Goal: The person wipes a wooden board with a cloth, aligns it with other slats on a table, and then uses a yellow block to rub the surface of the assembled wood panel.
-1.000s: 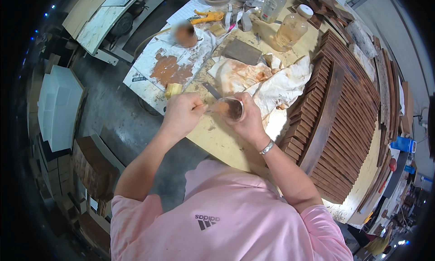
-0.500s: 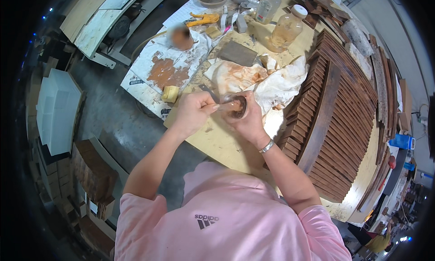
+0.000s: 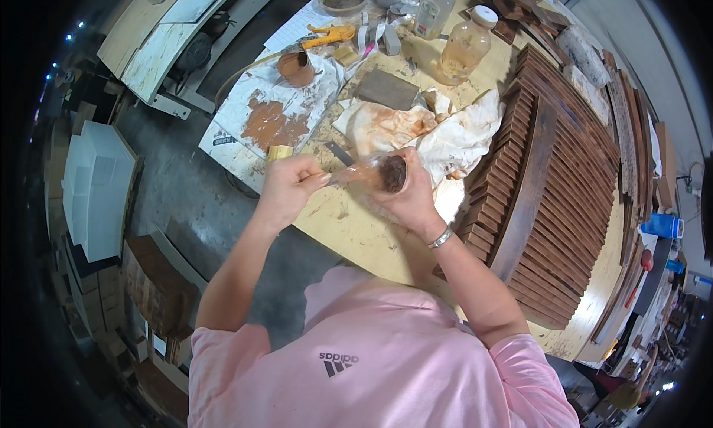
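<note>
Two hands are busy over the workbench (image 3: 371, 235) in the head view, the only angle here. Compared with a second ago not much has shifted: the cup and both hands stay in about the same spot above the bench, so my guess is this is the same scooping or stirring step carrying on, not a new one.

Right hand (image 3: 407, 198) is wrapped around a small clear plastic cup (image 3: 382, 174) with dark brown paste inside, tipped on its side with the mouth facing the camera. Fingers curl round the back of it, so the cup sits right in that grip, above the bench and not resting on it. Left hand (image 3: 286, 187) is closed on the handle of a thin tool (image 3: 334, 177) whose tip reaches toward the cup; blurry, can't tell if it's inside.

Just behind the cup lies a stained white rag (image 3: 445, 135), and a paper sheet smeared with brown filler (image 3: 271, 123) is off to the left. Stacked dark wood slats (image 3: 564, 168) fill the right.
</note>
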A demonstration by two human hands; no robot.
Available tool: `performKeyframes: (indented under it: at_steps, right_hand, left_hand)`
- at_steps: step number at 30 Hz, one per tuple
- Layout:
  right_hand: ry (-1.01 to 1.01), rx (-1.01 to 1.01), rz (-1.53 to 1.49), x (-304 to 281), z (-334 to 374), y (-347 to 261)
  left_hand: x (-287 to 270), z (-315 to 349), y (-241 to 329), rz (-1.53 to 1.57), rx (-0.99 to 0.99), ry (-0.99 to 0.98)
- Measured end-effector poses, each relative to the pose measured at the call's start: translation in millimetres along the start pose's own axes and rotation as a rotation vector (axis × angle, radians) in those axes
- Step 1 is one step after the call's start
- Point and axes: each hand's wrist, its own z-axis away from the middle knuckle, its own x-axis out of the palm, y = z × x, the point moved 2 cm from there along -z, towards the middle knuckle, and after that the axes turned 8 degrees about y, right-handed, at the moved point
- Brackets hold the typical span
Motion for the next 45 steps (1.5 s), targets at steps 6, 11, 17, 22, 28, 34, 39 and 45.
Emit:
performKeyframes:
  at_steps: [6,11,17,22,28,34,39,45]
  right_hand:
    - [-0.029,0.084,-0.018,-1.4,1.5,0.3]
    - [-0.012,0.094,-0.038,-2.3,2.2,-0.3]
    - [-0.028,0.026,-0.097,-2.2,-0.2,-7.2]
    - [0.003,-0.034,-0.062,-4.9,-1.8,-5.5]
    - [0.024,0.02,-0.083,-4.1,-2.4,-5.0]
    - [0.03,0.012,-0.057,0.2,-3.6,-12.8]
    - [0.001,0.03,-0.028,3.9,-0.6,-9.1]
    - [-0.001,0.025,-0.037,2.1,0.2,-2.9]
  left_hand:
    - [43.2,-8.2,-0.5,0.05,0.014,-0.044]
    - [13.6,-8.2,-13.0,0.005,-0.046,-0.053]
    - [-0.9,-1.4,-16.5,0.057,-0.004,0.018]
    - [2.1,3.2,8.3,0.008,0.101,0.031]
    - [27.0,22.4,59.2,-0.611,0.969,0.16]
    - [36.3,32.0,65.0,-0.746,1.115,0.044]
    - [33.7,42.5,68.7,-0.793,1.123,-0.114]
    - [15.3,28.4,69.7,-0.581,0.779,0.026]
